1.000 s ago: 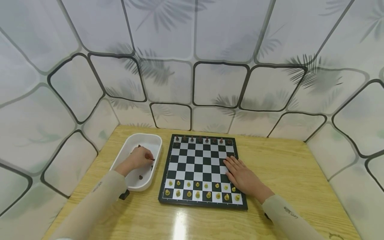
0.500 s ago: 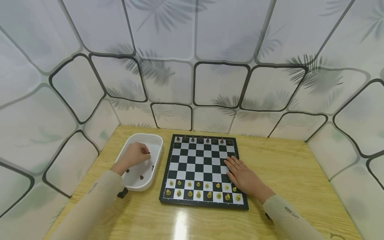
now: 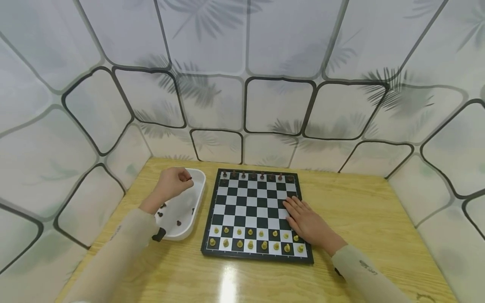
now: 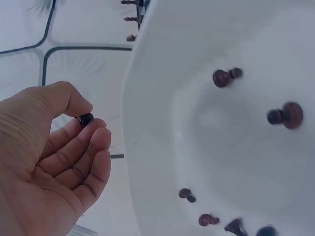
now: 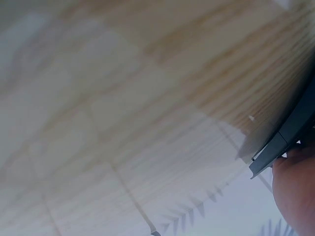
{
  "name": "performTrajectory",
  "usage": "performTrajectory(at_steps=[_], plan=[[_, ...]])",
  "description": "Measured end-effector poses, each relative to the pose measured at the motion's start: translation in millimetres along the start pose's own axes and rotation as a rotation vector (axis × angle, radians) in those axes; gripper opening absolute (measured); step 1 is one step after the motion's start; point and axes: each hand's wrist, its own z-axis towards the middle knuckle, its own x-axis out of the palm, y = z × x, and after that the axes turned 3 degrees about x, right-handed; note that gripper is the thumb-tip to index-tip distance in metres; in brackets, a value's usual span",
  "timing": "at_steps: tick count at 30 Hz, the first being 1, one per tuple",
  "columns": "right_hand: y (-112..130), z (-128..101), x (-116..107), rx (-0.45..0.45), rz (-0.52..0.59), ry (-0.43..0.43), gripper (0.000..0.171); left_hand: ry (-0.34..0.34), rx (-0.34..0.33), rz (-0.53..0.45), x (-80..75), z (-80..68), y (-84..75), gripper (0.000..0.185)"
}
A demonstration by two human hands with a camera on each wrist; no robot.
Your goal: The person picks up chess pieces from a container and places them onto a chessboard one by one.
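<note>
Left hand (image 4: 47,167) pinches a dark chess piece (image 4: 86,118) between thumb and forefinger, above the white tray (image 3: 197,191). Tiny, light, smooth; likely slippery, best pinched low on its stem. Right hand (image 3: 308,225) lies flat, fingers spread, on the chessboard (image 3: 250,198).

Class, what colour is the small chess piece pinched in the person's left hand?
Dark brown: the small rounded chess piece pinched in the left hand, seen best in the left wrist view.

Both my arms are in long beige sleeves, plain and smooth, reaching down to the wrists. My right sleeve (image 3: 363,273) carries a small dark marking near the cuff; my left sleeve (image 3: 121,244) has a faint one too. A small black device (image 3: 159,235) sits under my left wrist. My hands are bare.
</note>
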Motion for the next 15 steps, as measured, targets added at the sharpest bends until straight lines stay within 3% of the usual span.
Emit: performTrajectory(at_steps=[9, 15], plan=[[1, -1, 1, 0.008, -0.003, 0.007, 0.059, -0.022, 0.05, -0.049, 7.5, 12.0, -31.0, 0.013], [0, 0, 1, 0.01, -0.011, -0.003, 0.059, 0.024, 0.068, -0.056, 16.5, 23.2, -45.9, 0.015]])
